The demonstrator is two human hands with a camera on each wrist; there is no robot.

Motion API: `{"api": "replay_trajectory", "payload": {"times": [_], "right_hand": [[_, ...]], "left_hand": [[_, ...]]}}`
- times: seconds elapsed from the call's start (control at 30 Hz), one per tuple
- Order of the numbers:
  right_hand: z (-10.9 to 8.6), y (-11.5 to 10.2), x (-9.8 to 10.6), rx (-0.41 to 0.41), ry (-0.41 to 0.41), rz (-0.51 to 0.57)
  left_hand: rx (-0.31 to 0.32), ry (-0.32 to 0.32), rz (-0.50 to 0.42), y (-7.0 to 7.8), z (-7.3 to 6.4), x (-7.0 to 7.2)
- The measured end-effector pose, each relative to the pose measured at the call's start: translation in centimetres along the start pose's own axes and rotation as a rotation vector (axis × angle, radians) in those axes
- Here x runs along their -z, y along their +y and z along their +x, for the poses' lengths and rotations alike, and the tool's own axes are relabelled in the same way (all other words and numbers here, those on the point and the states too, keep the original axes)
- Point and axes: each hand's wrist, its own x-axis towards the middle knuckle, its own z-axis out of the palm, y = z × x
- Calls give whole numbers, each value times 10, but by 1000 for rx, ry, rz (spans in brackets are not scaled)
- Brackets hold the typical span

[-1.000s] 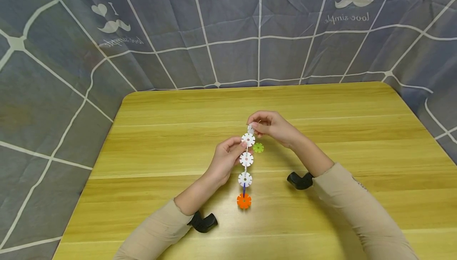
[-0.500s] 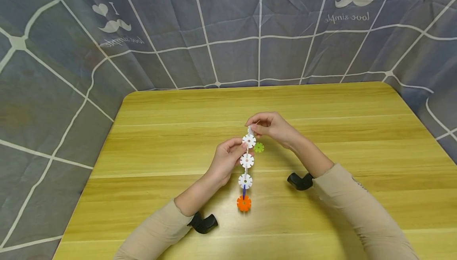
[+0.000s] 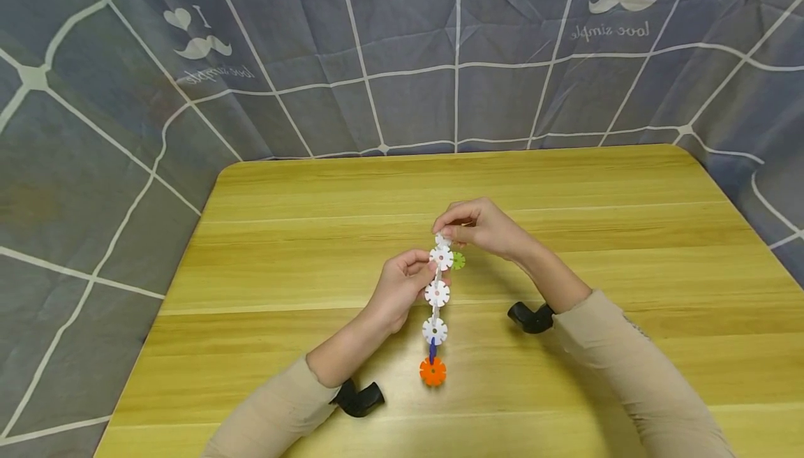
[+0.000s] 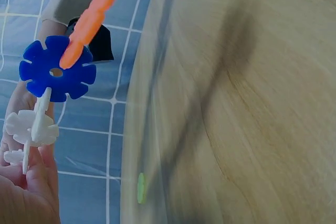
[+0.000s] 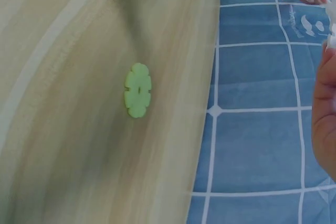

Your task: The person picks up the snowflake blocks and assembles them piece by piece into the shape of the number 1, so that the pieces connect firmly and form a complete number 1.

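A chain of slotted snowflake discs is held up over the table, joined edge to edge. White discs (image 3: 437,294) make up most of it; a blue disc (image 4: 37,72) and an orange disc (image 3: 433,372) form the near end. My left hand (image 3: 398,290) pinches the chain near its far end, thumb on a white disc. At the far tip, my right hand (image 3: 484,227) holds a small-looking white disc (image 3: 442,240) between thumb and fingers. Behind the chain, a lime-green disc (image 5: 138,90) lies loose on the table.
The wooden table (image 3: 283,234) has a far edge close to a grey-blue curtain (image 3: 408,109) with white lines. Black curved pieces (image 3: 359,399) sit at both sleeve cuffs. Shadows of arms and chain fall on the wood.
Both hands and the chain have come slightly nearer the body and a little to the right. The white disc in the right hand has turned to show more of its face.
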Motion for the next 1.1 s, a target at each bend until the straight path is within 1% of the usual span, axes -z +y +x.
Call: {"api": "replay_trajectory", "payload": {"times": [0.2, 0.27, 0.37, 0.43, 0.57, 0.73, 0.9, 1.1], "right_hand": [[0, -4, 1, 109, -42, -80], [0, -5, 1, 142, -43, -108], [0, -5, 0, 167, -35, -126], [0, -4, 0, 167, -27, -132], [-2, -2, -1, 135, -15, -119], [-3, 1, -1, 100, -29, -45], [-2, 1, 1, 102, -86, 6], [1, -2, 4, 109, -168, 4]], "left_hand": [[-8, -17, -4, -2, 0, -1], [-10, -12, -4, -3, 0, -1], [-14, -4, -7, -3, -1, -1], [-14, -4, -11, -4, -1, -1], [-9, -16, -27, -5, -2, -1], [7, -31, -56, -4, -2, -1], [33, -52, -66, -3, -2, 0], [42, -71, -65, -4, -2, 1]]}}
